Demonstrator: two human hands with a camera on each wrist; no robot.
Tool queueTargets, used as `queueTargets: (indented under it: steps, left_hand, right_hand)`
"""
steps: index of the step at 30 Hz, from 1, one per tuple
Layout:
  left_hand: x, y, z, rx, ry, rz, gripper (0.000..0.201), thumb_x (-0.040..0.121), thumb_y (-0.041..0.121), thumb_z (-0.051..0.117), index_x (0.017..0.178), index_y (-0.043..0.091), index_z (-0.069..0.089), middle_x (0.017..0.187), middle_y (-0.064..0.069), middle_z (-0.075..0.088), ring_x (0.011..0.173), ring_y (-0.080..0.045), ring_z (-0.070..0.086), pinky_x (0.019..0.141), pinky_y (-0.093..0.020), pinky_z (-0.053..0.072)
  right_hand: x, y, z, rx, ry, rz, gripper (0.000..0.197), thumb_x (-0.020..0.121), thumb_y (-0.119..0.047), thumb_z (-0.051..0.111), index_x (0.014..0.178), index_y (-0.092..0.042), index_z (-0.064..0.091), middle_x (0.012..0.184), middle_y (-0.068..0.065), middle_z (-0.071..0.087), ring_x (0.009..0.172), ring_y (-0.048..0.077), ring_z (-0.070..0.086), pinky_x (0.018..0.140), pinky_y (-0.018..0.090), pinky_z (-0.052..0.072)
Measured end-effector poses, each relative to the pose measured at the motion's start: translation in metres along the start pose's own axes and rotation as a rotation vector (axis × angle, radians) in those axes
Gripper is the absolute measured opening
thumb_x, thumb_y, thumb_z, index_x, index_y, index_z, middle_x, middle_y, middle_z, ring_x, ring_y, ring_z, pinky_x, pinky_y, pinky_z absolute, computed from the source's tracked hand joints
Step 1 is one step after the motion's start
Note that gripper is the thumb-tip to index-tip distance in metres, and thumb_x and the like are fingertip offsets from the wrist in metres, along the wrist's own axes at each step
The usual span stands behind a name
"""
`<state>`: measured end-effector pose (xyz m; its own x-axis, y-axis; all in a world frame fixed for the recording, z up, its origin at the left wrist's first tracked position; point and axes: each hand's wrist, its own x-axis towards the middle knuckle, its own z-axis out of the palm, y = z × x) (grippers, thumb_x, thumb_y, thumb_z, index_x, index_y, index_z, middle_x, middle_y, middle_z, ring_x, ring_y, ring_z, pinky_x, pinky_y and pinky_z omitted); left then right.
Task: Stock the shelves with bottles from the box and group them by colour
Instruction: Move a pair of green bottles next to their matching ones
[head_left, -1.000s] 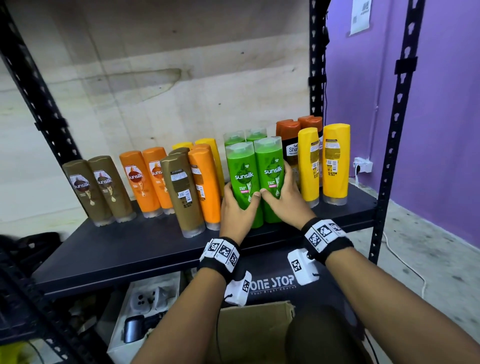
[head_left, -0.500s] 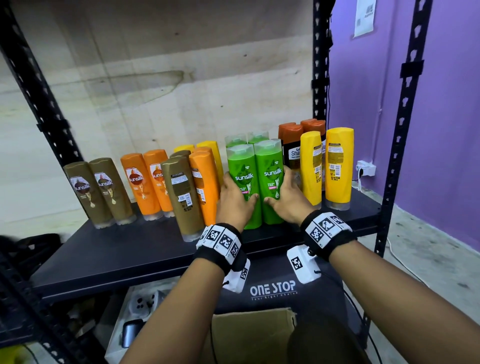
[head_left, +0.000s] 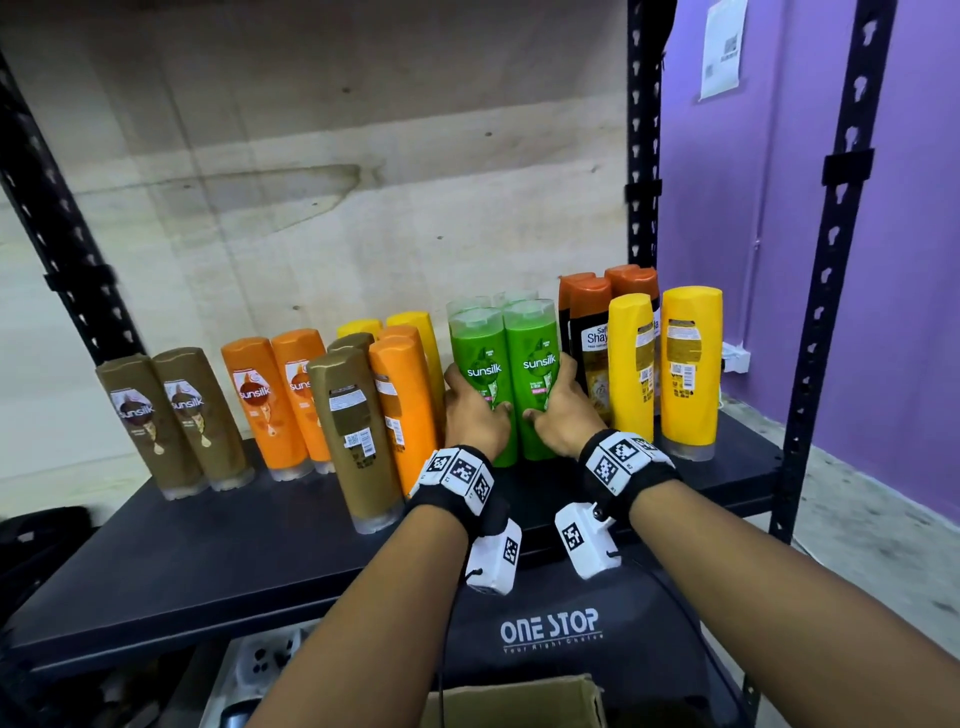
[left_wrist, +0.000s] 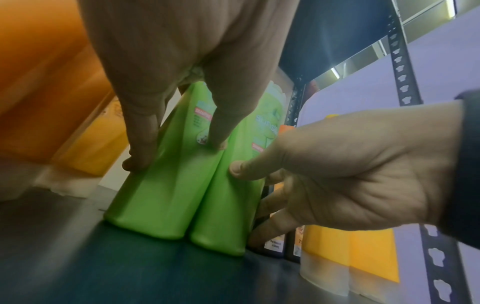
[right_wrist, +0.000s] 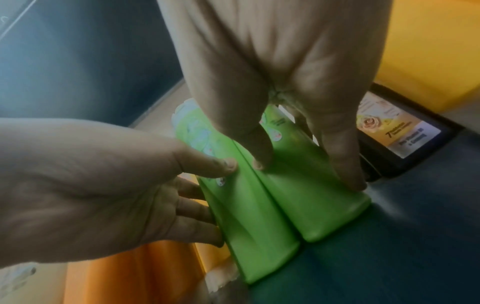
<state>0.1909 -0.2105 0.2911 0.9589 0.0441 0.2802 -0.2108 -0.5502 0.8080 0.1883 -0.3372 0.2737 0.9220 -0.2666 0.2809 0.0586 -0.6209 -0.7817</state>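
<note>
We hold the two front green bottles (head_left: 511, 384) upright on the shelf (head_left: 218, 545), pressed side by side. Our left hand (head_left: 475, 415) and right hand (head_left: 561, 415) each wrap fingers round one, apparently to square them against the greens behind.

— Over on the right, a purple wall (head_left: 753, 218), and there's a white paper notice (head_left: 721, 49) stuck up high on it.

— Below that, a white power socket (head_left: 735, 358) low on the wall, with a white cable (head_left: 826, 556) trailing across the grey concrete floor (head_left: 872, 519).

— And behind it all, a pale plywood back panel (head_left: 322, 171), stained dark.
</note>
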Motion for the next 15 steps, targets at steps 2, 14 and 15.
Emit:
queueTargets:
  steps: [2, 14, 15]
  left_hand:
    - [0.006, -0.001, 0.003, 0.003, 0.0, -0.008, 0.08, 0.093, 0.013, 0.068, 0.152, 0.016, 0.014, 0.143, -0.016, 0.05, 0.131, -0.037, 0.051, 0.107, -0.042, 0.043]
    - [0.024, -0.005, 0.01, -0.045, -0.028, -0.049, 0.085, 0.095, 0.014, 0.065, 0.155, 0.023, 0.006, 0.146, -0.008, 0.048, 0.131, -0.033, 0.052, 0.104, -0.039, 0.044]
    - [0.025, -0.005, 0.01, -0.043, -0.028, -0.051, 0.086, 0.095, 0.015, 0.065, 0.155, 0.023, 0.005, 0.147, -0.008, 0.048, 0.131, -0.032, 0.052, 0.104, -0.04, 0.044]
  right_hand:
    - [0.005, 0.0, 0.002, -0.002, -0.005, 0.003, 0.088, 0.093, -0.01, 0.064, 0.154, -0.023, 0.001, 0.139, 0.013, 0.049, 0.105, 0.023, 0.055, 0.09, 0.029, 0.041]
    - [0.025, 0.003, 0.008, 0.046, -0.026, 0.023, 0.083, 0.093, -0.009, 0.062, 0.152, -0.024, 0.005, 0.137, 0.01, 0.053, 0.102, 0.019, 0.052, 0.09, 0.025, 0.039]
    - [0.026, 0.003, 0.009, 0.054, -0.027, 0.027, 0.083, 0.093, -0.009, 0.062, 0.152, -0.024, 0.006, 0.138, 0.011, 0.053, 0.105, 0.021, 0.055, 0.09, 0.026, 0.039]
